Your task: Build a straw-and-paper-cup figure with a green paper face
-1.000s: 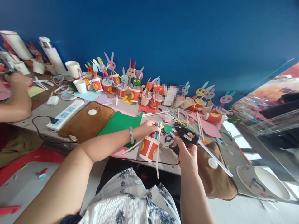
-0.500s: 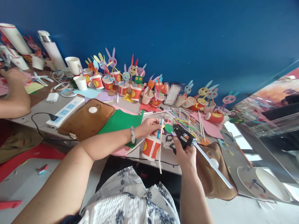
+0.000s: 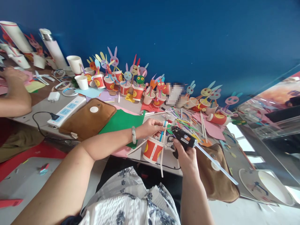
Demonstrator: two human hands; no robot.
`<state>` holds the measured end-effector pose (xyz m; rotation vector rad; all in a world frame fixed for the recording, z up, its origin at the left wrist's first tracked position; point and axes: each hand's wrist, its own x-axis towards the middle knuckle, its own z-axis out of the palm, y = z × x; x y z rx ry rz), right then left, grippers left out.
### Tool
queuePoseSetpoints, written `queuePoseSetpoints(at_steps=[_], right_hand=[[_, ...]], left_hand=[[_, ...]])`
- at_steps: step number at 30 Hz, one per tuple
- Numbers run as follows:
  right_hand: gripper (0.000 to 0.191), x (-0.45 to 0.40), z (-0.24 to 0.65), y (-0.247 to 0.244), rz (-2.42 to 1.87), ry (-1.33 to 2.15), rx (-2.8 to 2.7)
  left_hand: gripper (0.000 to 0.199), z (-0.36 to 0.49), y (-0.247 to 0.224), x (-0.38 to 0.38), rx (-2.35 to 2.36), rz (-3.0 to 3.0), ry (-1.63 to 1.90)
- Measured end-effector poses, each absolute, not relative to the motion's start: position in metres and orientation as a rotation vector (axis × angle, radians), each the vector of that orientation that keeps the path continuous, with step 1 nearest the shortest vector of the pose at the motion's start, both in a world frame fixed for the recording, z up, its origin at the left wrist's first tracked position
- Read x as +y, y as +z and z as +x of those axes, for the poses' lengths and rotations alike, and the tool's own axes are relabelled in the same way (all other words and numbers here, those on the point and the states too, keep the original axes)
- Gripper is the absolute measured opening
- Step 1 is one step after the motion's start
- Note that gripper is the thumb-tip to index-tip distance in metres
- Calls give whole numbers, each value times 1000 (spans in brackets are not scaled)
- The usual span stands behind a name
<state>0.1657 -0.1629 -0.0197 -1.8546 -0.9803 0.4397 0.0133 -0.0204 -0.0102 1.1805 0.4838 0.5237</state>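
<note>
My left hand (image 3: 152, 128) pinches the upper ends of a blue strip (image 3: 162, 135) and a white strip (image 3: 162, 165). The blue one rises from a red and white paper cup (image 3: 152, 151); the white one runs down outside the cup, past its base. The cup sits just under my fingers, near the table's front edge. In my right hand (image 3: 187, 157) is a black hot glue gun (image 3: 184, 137), its nozzle end pointing up and left, close to the strips. A long translucent glue stick (image 3: 217, 165) juts from its back. Scissors (image 3: 170, 142) lie behind the cup, partly covered.
Paper rabbits in cups (image 3: 138, 90) line the blue wall. Coloured strips (image 3: 185, 122) lie scattered behind the glue gun. Brown pouches (image 3: 87, 120) flank my workspace, with green paper (image 3: 122, 125) and a power strip (image 3: 67, 111) to the left. Another person's arm (image 3: 16, 93) is at far left.
My left hand has shifted slightly right with the strips and cup. The glue gun has moved a little left and down, so its nozzle end is nearer the strips.
</note>
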Motion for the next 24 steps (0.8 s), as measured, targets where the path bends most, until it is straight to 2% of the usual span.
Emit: queuePoseSetpoints(at_steps=[5, 9, 16, 24], right_hand=[[41, -166, 165, -14, -1822, 389, -824], [41, -167, 165, -13, -1844, 391, -979], [47, -167, 162, -16, -1898, 394, -1151], [48, -165, 163, -15, -1908, 349, -1283]], left_hand=[[18, 15, -10, -21, 639, 1210, 506], [11, 18, -14, -24, 657, 1231, 553], [14, 18, -14, -28, 619, 1287, 555], [26, 17, -18, -27, 541, 1360, 576]])
